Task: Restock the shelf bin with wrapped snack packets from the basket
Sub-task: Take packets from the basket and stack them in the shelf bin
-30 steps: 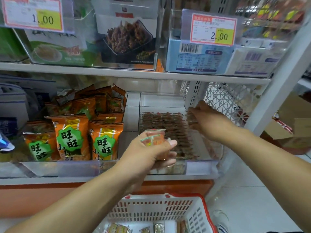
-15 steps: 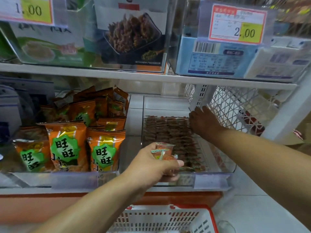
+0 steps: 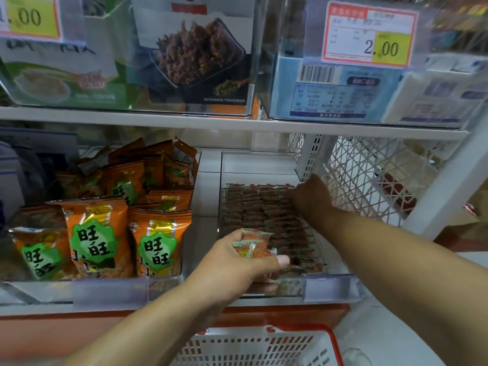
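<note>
Holding a wrapped snack packet in my left hand at the front of the clear shelf bin.

L fingers and thumb curled round the packet, orange w/ green print, just above the bin's front wall and over the near rows of same packets, which lie flat inside and cover most of the bin floor. R hand is deep at the bin's back right corner, knuckles toward me, fingers bent down onto the far rows; can't tell if it grips one or only presses. White basket w/ red rim sits below the shelf edge, contents not visible. Orange bags w/ green badge stand in the bin to the left. Price tag reading 2.00 hangs on the shelf above.
</note>
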The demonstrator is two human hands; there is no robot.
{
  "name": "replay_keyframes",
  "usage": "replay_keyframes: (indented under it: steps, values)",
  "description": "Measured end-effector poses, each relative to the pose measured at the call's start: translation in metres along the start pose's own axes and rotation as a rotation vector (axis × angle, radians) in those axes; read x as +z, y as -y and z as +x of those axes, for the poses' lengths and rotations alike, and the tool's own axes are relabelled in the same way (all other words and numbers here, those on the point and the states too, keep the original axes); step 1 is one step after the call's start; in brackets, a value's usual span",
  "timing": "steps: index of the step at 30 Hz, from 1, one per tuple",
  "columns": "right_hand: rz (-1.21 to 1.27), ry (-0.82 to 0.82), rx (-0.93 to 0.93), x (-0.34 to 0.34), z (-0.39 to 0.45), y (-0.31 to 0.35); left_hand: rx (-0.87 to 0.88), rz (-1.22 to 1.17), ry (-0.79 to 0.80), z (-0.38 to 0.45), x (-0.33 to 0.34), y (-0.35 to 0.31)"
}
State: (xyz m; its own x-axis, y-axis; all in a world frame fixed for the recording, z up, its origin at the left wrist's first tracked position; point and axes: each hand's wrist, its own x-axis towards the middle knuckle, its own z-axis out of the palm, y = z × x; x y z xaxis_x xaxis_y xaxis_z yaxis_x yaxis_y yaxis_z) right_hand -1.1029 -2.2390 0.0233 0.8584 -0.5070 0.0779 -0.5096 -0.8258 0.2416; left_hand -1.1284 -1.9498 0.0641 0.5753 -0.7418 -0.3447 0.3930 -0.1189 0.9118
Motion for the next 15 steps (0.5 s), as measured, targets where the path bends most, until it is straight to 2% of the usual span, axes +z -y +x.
replay_keyframes:
  steps: [5,10,13,15]
  values:
    - [0.130,0.103,0.052,-0.028,-0.024,0.008,-0.003,-0.037,0.012,-0.003,0.002,-0.004]
    - [0.106,0.050,-0.051,-0.080,-0.061,0.023,-0.064,-0.213,0.061,-0.014,0.005,-0.013]
    - [0.355,-0.060,-0.126,-0.124,-0.111,0.026,-0.126,-0.436,0.044,-0.023,0.004,-0.019]
    - [0.700,-0.127,-0.222,-0.140,-0.151,0.026,-0.134,-0.574,0.065,-0.032,0.004,-0.026]
